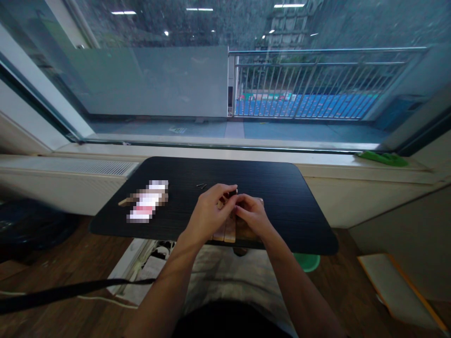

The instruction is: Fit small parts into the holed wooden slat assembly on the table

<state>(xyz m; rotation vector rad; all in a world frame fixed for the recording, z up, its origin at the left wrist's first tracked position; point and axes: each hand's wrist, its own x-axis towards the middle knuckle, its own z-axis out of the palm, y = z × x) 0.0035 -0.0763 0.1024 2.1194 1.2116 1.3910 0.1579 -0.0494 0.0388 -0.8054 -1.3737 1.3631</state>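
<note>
My left hand and my right hand meet close together over the near middle of the black table. Thumb and forefinger of my left hand close around a small dark piece with a pale end, its kind too small to tell. The fingers of my right hand are pinched together against the left thumb; whatever they hold is hidden. Beneath both hands lies a brown wooden piece with slats, partly covered by them. Beyond the left hand rest a few thin screws or nails.
On the table's left lies a pixelated white and pink item beside a wooden stick. A green cloth is on the windowsill at right. Below stand a green basin and a white box. A dark strap crosses the lower left.
</note>
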